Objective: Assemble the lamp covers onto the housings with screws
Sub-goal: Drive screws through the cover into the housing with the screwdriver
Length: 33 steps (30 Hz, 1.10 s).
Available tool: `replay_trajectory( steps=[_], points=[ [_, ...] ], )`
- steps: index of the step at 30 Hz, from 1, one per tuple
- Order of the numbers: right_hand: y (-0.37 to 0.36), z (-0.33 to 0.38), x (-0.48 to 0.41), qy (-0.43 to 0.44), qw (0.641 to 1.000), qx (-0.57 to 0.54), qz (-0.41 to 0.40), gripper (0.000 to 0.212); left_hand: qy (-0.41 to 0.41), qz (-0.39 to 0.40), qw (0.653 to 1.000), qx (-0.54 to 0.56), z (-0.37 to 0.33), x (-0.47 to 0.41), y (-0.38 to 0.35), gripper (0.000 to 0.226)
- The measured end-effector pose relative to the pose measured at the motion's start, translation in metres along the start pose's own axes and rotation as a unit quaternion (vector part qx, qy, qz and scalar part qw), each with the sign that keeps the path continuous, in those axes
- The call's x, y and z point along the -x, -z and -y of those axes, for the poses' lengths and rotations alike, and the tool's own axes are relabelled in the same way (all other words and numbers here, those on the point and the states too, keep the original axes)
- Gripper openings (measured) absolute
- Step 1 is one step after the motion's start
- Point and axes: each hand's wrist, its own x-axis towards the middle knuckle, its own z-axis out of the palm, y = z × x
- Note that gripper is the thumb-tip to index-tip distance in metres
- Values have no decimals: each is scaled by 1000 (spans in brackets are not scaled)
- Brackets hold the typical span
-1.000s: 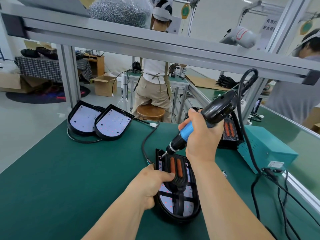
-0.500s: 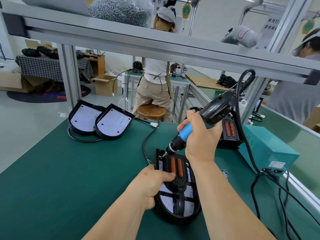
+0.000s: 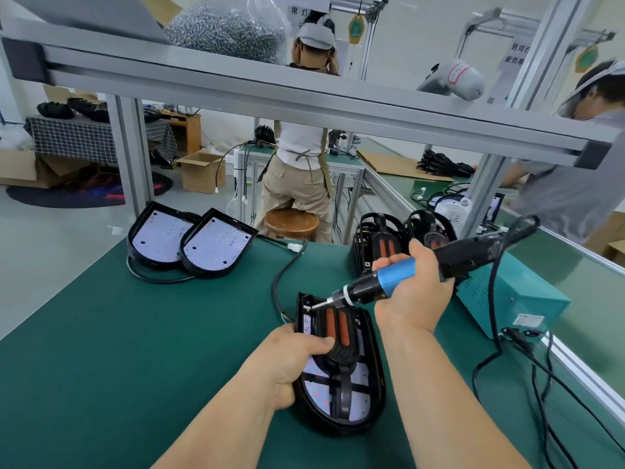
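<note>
- Screw-driving is judged to be the step in hand: the lamp cover (image 3: 338, 336) is seated in the housing (image 3: 373, 384), which lies on the green bench (image 3: 135, 350) between the two hands.
- The housing's left rim is gripped by the left hand (image 3: 287, 363), with the thumb pressed on the cover's ribbed black plastic beside two glossy orange strips.
- The blue-sleeved electric screwdriver (image 3: 392, 282) is clasped in the right hand (image 3: 414, 296), and its steel bit is set slantwise at the housing's far left corner. Whether a screw sits there cannot be told.
- Next, the bit should be stood upright and pressed down, since a slanted bit may slip.
- Beyond the left hand, two D-shaped housings (image 3: 216, 247) with white boards are seen. Beyond the right hand are stacked covers (image 3: 378, 245) and a teal metal box (image 3: 521, 299).
</note>
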Motion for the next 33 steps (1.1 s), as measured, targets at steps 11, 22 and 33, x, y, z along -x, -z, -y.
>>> replay_trajectory(
  steps=[11,22,33],
  points=[
    [78,55,-23,-93,976,-109,-165,22,-29,-9,997,-66,-4,7,-1,41],
    [109,70,-36,-145,953,-160,-214,24,-368,-184,633,-656,-4,20,-68,18],
    [121,77,-47,-150,925,-246,-247,25,-222,-162,544,-793,5,-36,-115,17]
  ],
)
